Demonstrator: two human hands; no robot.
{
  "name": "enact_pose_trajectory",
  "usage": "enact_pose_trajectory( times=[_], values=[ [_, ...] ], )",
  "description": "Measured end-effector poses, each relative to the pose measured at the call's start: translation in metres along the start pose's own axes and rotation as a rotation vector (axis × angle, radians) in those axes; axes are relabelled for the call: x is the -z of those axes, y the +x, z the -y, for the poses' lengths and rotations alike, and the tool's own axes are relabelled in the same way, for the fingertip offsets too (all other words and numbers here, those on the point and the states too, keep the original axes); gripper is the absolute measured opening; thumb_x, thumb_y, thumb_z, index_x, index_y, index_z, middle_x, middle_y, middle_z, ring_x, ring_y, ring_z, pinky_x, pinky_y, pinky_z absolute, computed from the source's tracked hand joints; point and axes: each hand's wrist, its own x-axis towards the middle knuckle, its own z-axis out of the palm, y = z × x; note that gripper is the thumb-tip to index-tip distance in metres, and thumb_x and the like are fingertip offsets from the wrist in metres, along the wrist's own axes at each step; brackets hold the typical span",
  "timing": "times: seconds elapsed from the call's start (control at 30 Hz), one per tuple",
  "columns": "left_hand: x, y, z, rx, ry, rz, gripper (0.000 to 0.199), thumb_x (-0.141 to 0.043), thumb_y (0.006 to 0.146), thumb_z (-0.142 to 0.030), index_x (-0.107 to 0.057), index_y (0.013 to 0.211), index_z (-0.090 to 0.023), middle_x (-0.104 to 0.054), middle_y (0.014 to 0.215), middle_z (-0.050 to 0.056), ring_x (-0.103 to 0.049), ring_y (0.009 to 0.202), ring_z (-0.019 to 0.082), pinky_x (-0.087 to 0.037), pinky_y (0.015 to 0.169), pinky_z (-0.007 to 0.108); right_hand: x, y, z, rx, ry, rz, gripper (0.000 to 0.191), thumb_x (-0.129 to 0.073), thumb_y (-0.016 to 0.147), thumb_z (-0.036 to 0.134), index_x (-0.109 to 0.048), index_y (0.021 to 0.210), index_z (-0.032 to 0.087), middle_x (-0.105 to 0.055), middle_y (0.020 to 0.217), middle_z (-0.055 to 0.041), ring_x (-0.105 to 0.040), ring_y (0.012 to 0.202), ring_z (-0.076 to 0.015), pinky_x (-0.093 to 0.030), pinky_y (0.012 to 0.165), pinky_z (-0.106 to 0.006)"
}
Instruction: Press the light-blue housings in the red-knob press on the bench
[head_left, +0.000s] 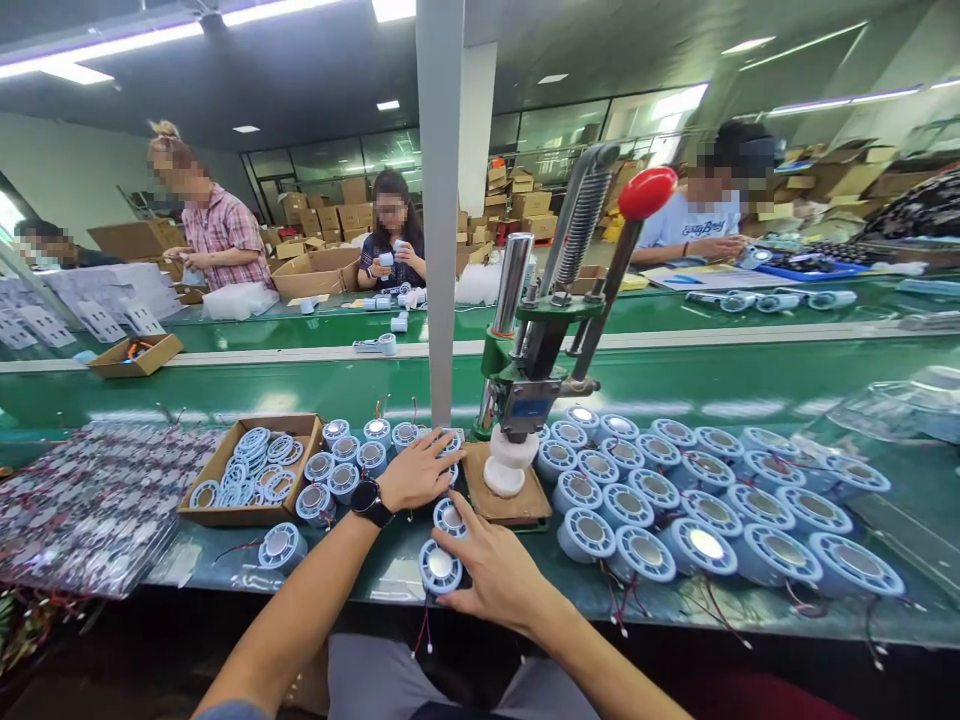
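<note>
My left hand (420,470), with a black watch at the wrist, reaches over a group of light-blue round housings with silver discs. Its fingers are stretched out, and they touch or hover over the housings at the back of the group. In front of it, my right hand (499,565) has thumb and fingers around the edge of a light-blue round housing (440,567) near the bench's front edge. Thin wires hang from that housing. Another housing (450,516) sits just behind it, under my right fingertips. Part of it is hidden.
A hand press (525,400) with a red-knobbed lever and white pad (504,476) stands right of my hands. Several rows of housings (643,552) fill the right. On the left are a cardboard box (247,515) of blue rings and stacked wired parts (97,500). People work across the bench.
</note>
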Motion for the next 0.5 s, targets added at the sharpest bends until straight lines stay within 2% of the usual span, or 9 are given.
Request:
enact_pose_trajectory(
  times=[0.13, 0.27, 0.4, 0.5],
  values=[
    [0.000, -0.007, -0.006, 0.042, 0.004, -0.013, 0.050, -0.053, 0.094, -0.046, -0.054, 0.136, -0.019, -0.041, 0.150, 0.014, -0.031, 0.144, 0.032, -0.029, 0.119, 0.048, 0.001, -0.011, -0.002, -0.027, 0.014, 0.011, 0.073, -0.076, 0.072, 0.053, -0.053, 0.137, 0.030, -0.016, 0.159, -0.0191, -0.057, 0.120, -0.0379, -0.050, 0.096, -0.049],
    [0.004, -0.022, -0.018, 0.148, 0.037, -0.053, 0.051, -0.058, 0.090, -0.052, -0.061, 0.128, -0.017, -0.049, 0.137, 0.017, -0.041, 0.134, 0.035, -0.038, 0.112, 0.049, 0.004, -0.012, 0.001, -0.049, 0.013, 0.020, 0.072, -0.073, 0.074, 0.052, -0.050, 0.140, 0.031, -0.012, 0.160, -0.0180, -0.061, 0.115, -0.0378, -0.052, 0.094, -0.050],
    [0.005, -0.040, -0.023, 0.255, 0.053, -0.082, 0.055, -0.058, 0.089, -0.053, -0.057, 0.134, -0.022, -0.041, 0.148, 0.017, -0.040, 0.133, 0.039, -0.042, 0.105, 0.055, 0.004, -0.009, 0.006, -0.070, 0.004, 0.015, 0.083, -0.075, 0.073, 0.053, -0.041, 0.147, 0.035, -0.011, 0.160, -0.0179, -0.056, 0.122, -0.0400, -0.051, 0.093, -0.052],
    [0.003, -0.050, -0.019, 0.230, 0.037, -0.055, 0.058, -0.059, 0.088, -0.054, -0.054, 0.138, -0.024, -0.036, 0.153, 0.016, -0.032, 0.140, 0.041, -0.038, 0.109, 0.057, 0.003, -0.007, 0.007, -0.097, 0.017, 0.029, 0.082, -0.076, 0.070, 0.059, -0.047, 0.142, 0.032, -0.014, 0.160, -0.0183, -0.054, 0.124, -0.0394, -0.051, 0.096, -0.051]
  ],
)
